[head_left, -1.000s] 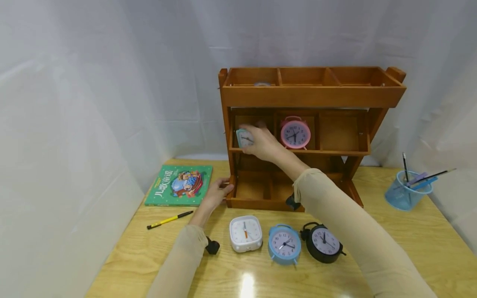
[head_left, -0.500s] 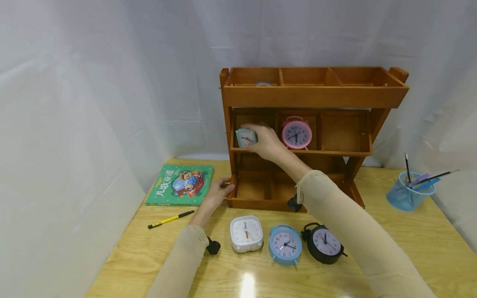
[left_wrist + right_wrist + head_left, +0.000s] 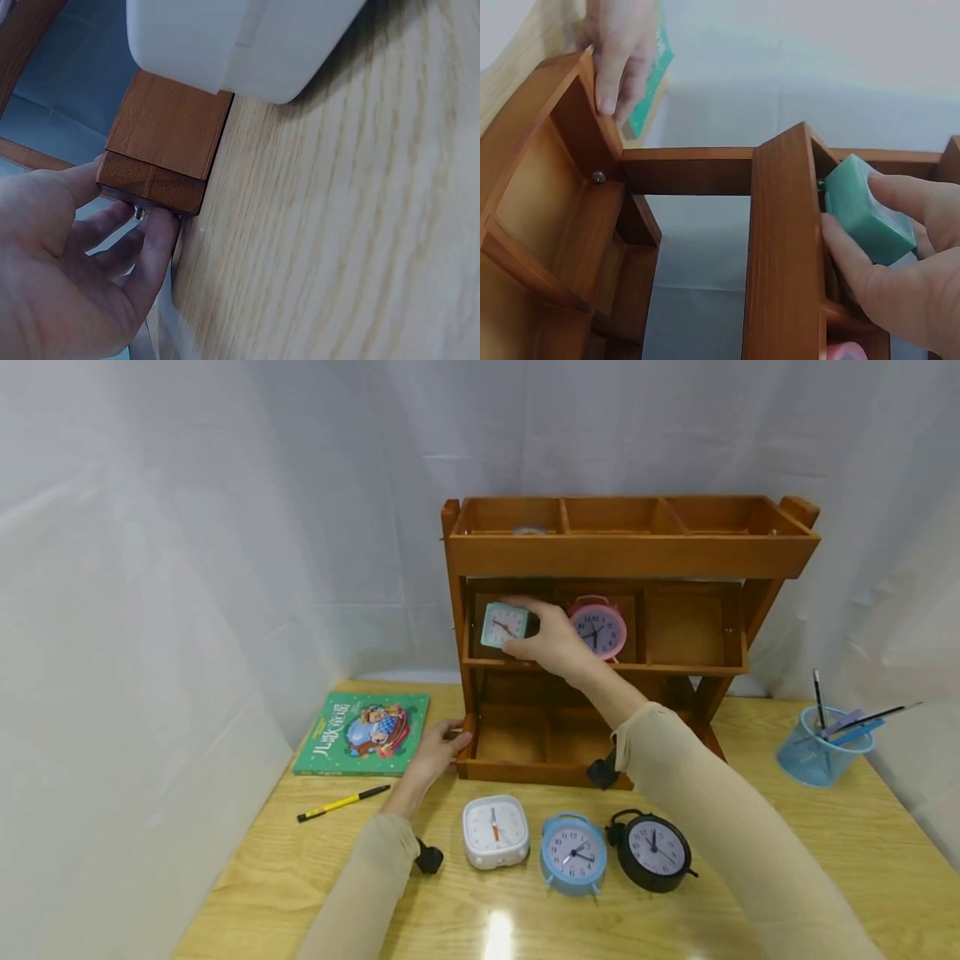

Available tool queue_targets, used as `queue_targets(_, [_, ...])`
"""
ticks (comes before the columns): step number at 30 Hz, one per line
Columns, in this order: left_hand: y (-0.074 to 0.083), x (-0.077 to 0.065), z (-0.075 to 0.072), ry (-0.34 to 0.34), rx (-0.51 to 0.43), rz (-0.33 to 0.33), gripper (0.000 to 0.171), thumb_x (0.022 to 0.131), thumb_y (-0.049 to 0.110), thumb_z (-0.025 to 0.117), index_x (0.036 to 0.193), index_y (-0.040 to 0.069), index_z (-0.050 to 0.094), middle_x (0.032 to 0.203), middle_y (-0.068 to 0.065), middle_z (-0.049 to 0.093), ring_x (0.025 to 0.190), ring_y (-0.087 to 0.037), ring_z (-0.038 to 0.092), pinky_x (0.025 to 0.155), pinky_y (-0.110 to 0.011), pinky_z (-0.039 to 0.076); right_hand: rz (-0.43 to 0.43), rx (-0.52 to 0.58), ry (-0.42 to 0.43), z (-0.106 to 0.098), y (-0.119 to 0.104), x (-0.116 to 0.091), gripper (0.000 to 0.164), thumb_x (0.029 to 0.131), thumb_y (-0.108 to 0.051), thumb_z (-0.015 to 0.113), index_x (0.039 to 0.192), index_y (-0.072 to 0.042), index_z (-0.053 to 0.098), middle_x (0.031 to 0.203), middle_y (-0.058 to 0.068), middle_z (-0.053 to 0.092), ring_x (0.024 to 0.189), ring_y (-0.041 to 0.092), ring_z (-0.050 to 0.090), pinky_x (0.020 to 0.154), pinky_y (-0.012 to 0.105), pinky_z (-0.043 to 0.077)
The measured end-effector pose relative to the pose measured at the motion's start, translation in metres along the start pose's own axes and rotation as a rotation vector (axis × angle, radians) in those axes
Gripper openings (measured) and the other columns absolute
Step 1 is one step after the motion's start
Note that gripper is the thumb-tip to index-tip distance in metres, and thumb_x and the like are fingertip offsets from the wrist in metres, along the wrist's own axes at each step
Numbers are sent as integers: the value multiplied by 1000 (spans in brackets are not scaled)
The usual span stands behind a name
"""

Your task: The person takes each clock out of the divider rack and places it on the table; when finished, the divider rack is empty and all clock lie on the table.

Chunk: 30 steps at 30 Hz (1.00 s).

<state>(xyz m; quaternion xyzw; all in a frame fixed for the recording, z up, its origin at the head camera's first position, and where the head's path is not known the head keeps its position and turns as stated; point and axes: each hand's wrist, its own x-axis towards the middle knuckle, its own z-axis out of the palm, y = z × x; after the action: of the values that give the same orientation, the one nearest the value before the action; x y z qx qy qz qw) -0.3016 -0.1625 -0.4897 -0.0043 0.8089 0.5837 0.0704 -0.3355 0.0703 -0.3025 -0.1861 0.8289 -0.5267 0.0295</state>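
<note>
My right hand (image 3: 551,639) pinches a small square teal alarm clock (image 3: 504,626) between thumb and fingers. The clock is at the middle tier's left compartment, its white dial facing out; in the right wrist view its teal casing (image 3: 862,214) shows just inside the front board. My left hand (image 3: 435,750) holds the lower left corner of the brown wooden shelf (image 3: 540,770). In the left wrist view, thumb and fingertips of the left hand (image 3: 90,262) touch that wooden corner (image 3: 154,176). A round pink alarm clock (image 3: 597,628) stands in the middle compartment, partly behind my right hand.
On the table before the shelf stand a white clock (image 3: 495,832), a light blue clock (image 3: 573,853) and a black clock (image 3: 654,852). Left lie a green book (image 3: 362,734) and a yellow pen (image 3: 343,802). A blue mesh pen cup (image 3: 817,752) stands right.
My right hand has shifted right and slightly up with the teal clock, whose dial now shows more fully. My left hand stays at the shelf corner.
</note>
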Motion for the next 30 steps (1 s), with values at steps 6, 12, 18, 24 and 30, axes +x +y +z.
queue_targets(6, [1,0,-1,6,-3,0,50,109,20,58,153,-2,49,143,-30,57,118,-33,65,87,-39,61,107,386,-43,-13,-5,-7,72,99,0,69,162,-22,41,145,19,48,120,34,63,99,41,62])
queue_targets(12, [0,2,-2,6,3,-5,50,109,21,58,154,0,48,144,-28,58,124,-38,63,89,-40,60,191,554,-66,-22,-9,-16,70,101,2,65,163,-20,40,141,16,49,111,28,63,91,39,65])
queue_targets(18, [-2,3,-3,3,2,-12,50,109,21,58,154,1,48,144,-28,57,124,-38,62,86,-39,60,195,567,-121,-27,-5,-27,67,102,0,65,161,-21,43,136,16,52,101,27,67,78,33,66])
queue_targets(24, [-3,5,-7,2,-3,-12,50,110,22,58,155,1,48,144,-28,57,118,-31,63,85,-37,59,175,548,-175,-34,0,-37,66,102,1,64,161,-19,43,137,17,52,106,29,69,81,35,66])
queue_targets(30, [-2,4,-9,-8,4,-13,51,110,21,57,156,0,46,146,-30,55,121,-36,63,87,-40,60,169,533,-227,-39,7,-49,66,102,1,64,162,-20,42,141,13,50,110,27,68,87,36,65])
